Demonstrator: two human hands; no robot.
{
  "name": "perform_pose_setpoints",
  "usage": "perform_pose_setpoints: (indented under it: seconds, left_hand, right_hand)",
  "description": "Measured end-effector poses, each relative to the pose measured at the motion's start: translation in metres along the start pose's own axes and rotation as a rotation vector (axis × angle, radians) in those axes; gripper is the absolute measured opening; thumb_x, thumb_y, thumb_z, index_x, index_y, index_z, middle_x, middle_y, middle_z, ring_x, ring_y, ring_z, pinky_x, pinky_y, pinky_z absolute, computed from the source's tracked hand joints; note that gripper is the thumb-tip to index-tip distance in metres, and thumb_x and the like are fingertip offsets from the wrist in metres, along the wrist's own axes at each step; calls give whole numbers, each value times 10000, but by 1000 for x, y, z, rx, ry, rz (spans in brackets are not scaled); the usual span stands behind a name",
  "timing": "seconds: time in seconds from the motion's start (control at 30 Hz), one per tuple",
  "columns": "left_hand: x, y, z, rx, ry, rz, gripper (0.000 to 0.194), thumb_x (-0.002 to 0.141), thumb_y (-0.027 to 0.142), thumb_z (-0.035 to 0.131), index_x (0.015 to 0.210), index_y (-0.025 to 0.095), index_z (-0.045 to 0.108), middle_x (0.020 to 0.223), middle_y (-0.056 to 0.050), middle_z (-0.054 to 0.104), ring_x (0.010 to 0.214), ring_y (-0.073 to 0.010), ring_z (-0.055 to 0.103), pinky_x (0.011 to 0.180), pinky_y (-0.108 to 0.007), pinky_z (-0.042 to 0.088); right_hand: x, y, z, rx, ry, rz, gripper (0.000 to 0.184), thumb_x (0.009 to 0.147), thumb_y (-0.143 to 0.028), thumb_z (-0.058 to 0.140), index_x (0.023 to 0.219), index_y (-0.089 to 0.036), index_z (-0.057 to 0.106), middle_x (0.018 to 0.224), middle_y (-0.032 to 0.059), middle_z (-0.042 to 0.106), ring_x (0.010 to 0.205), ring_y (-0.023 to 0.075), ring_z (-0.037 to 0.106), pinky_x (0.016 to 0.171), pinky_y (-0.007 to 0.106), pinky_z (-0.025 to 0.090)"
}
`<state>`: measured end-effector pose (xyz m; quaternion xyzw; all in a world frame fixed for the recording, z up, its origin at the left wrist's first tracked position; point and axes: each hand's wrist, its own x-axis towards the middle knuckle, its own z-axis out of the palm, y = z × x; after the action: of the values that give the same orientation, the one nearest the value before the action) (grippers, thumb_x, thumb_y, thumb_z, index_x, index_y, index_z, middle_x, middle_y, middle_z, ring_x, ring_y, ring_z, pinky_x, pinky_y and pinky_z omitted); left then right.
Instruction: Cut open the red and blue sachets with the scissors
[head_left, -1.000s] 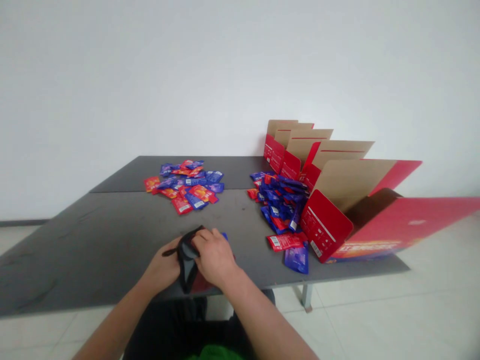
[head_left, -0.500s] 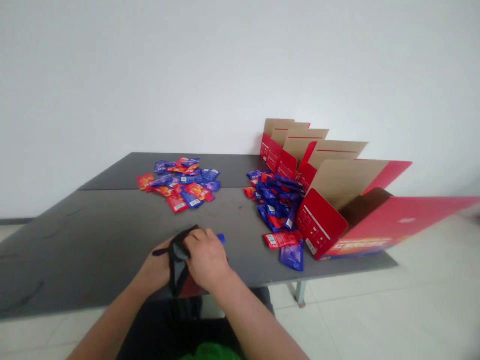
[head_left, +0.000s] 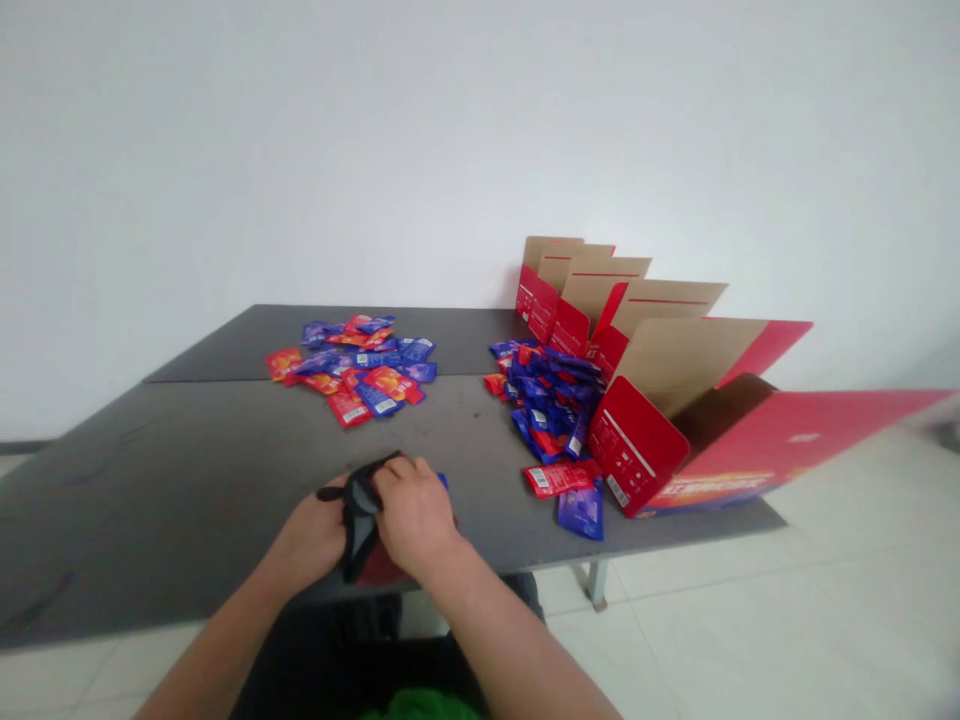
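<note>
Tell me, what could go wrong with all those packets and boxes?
The purple packet near the front edge of the table might slide off if bumped. The big pile beside the nearest box could slump and spread. The black thing between left hand and right hand might slip off that edge.

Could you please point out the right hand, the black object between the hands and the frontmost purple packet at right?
Right hand (head_left: 413,508): head view, back of the hand.
Black object (head_left: 363,497): head view, its greyish upper part.
Purple packet (head_left: 581,513): head view, its uncovered face.
</note>
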<state>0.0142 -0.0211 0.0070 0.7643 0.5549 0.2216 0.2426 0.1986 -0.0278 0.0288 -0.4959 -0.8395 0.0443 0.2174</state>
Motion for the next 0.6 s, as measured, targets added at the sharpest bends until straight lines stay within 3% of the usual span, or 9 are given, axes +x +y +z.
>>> perform_pose_setpoints:
  seconds: [0.07, 0.2, 0.3, 0.37, 0.43, 0.5, 0.6]
  left_hand:
    - [-2, 0, 1, 10, 31, 33, 307, 898, 391, 583, 1135, 251, 720, 1133, -72, 752, 1089, -299, 674, 1016, -393, 497]
    - [-5, -4, 2, 12, 28, 36, 385, 921, 449, 607, 1245, 258, 688, 1200, -59, 735, 1083, -271, 681, 976, -361, 507]
    - [-4, -9, 2, 6, 17, 34, 348, 911, 411, 595, 1195, 247, 711, 1142, -65, 753, 1060, -280, 685, 954, -370, 518]
    - [-1, -11, 1, 8, -21, 40, 297, 885, 378, 585, 1088, 233, 745, 1036, -77, 772, 1011, -298, 692, 910, -378, 535]
    - [0, -11, 1, 17, -42, 47, 256, 861, 360, 576, 976, 227, 761, 957, -89, 774, 980, -313, 693, 907, -388, 539]
    - [0, -7, 1, 28, -16, 53, 260, 864, 360, 570, 986, 229, 758, 1001, -91, 772, 1006, -307, 686, 948, -390, 529]
    - [-3, -2, 1, 37, 36, 54, 333, 902, 403, 585, 1161, 245, 723, 1157, -74, 750, 1065, -277, 680, 971, -368, 516]
  right_hand:
    - [-2, 20, 0, -38, -28, 124, 171, 1005, -205, 522, 1021, -220, 692, 1089, 56, 685, 992, 222, 562, 890, 332, 442]
    - [5, 55, -23, -167, -32, 362, 242, 1016, -174, 474, 1022, -183, 716, 1089, 113, 689, 1003, 254, 573, 869, 362, 446]
    - [6, 31, -31, -116, 63, 252, 170, 996, -197, 532, 1039, -204, 695, 1119, 86, 683, 1021, 245, 563, 886, 350, 445]
    - [4, 3, -22, -30, 96, 85, 105, 963, -231, 600, 1039, -228, 673, 1137, 49, 676, 1033, 229, 554, 914, 332, 441]
    - [1, -14, -8, 11, 53, 35, 78, 957, -237, 607, 1010, -233, 664, 1102, 31, 678, 999, 222, 555, 891, 328, 448]
    - [-2, -10, 0, 5, 3, 86, 101, 979, -224, 571, 986, -229, 671, 1072, 33, 683, 976, 224, 558, 867, 330, 449]
    - [-3, 23, -6, -64, -36, 259, 201, 1011, -188, 504, 989, -209, 702, 1078, 69, 693, 999, 240, 566, 858, 345, 441]
